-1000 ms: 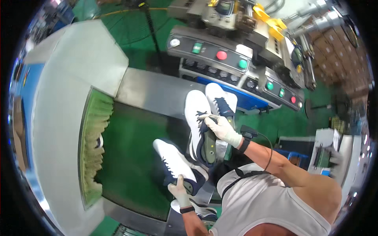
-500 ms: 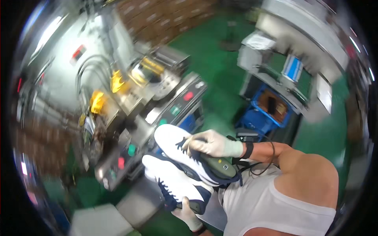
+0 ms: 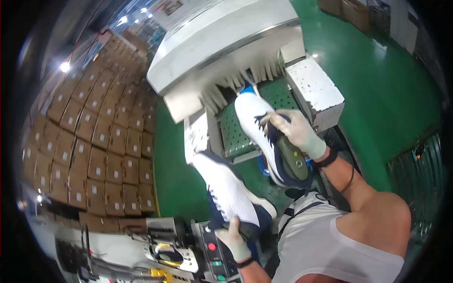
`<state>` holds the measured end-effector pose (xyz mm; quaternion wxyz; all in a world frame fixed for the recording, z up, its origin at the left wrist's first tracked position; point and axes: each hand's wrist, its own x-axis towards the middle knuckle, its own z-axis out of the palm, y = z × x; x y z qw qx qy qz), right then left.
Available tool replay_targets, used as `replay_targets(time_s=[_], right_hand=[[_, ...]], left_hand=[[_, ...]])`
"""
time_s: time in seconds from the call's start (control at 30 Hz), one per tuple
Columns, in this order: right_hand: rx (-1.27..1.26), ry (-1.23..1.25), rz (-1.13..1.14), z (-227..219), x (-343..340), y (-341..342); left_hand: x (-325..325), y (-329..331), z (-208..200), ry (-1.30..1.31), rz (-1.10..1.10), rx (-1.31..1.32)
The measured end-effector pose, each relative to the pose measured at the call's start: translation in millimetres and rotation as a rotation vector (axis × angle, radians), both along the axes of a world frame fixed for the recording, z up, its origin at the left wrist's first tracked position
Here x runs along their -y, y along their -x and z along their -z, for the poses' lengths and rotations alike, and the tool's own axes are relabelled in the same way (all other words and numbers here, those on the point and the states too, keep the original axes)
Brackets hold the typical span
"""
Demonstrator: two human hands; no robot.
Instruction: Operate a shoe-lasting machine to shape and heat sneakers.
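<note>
- White-and-navy lace-up sneaker (image 3: 252, 115), held in the gloved right hand (image 3: 297, 132) above the near end of a perforated green conveyor belt (image 3: 233, 134), toe toward the machine, heel toward the body
- Right fingers clenched around tongue and collar by the laces, same hold as half a second ago
- Olive-green shoe last (image 3: 290, 153) inside that sneaker, yellow dot and small ring showing
- Second white-and-navy sneaker (image 3: 231, 193), grasped in the gloved left hand (image 3: 233, 240), lower and further left, toe up and leftward
- Left thumb laid across the heel opening; remaining fingers hidden underneath, cannot tell how far curled
- Overlapping in view half a second ago, now well clear of each other with a gap between: both sneakers
- Ahead, a white machine hood (image 3: 226, 37) with hanging curtain strips (image 3: 214, 99), now directly before the hands instead of at upper right
- Chipped white metal block (image 3: 314, 85) just beside the belt on the right
- Red-and-green-button control panel (image 3: 214, 252), now down at the lower edge after standing left of the sneakers
- Stacked cardboard cartons (image 3: 104, 155), swung from the top to the left side, near the green floor (image 3: 358, 75)
</note>
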<state>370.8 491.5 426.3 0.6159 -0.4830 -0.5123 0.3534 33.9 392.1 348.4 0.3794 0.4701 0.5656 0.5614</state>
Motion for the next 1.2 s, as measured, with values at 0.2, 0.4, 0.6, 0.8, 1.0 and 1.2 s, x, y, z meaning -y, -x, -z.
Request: replay_targets(time_s=[0.2, 0.4, 0.6, 0.8, 1.0, 1.2], right_hand=[[0.33, -0.027, 0.358, 21.3, -124.3, -68.9], [0.64, 0.218, 0.409, 102.3, -261.8, -135.4], [0.887, 0.114, 0.722, 77.4, -154.5, -65.2], [0.521, 0.105, 0.668, 110.1, -147.2, -54.7], [0.474, 0.245, 0.693, 86.0, -229.8, -92.0], [0.275, -0.429, 0.368, 72.2, -161.4, 67.6]], left_hand=[[-242.2, -76.2, -28.4, -0.181, 0.294, -0.444], [-421.2, -137.8, 8.3, -0.162, 0.431, -0.726], [-416.9, -152.0, 16.9, -0.108, 0.461, -0.678], [-411.1, -159.6, 46.0, -0.272, 0.284, -0.712], [-491.3, -186.1, 54.8, -0.348, 0.17, -0.682], [-367.3, -97.0, 46.6, -0.508, 0.314, -0.466]])
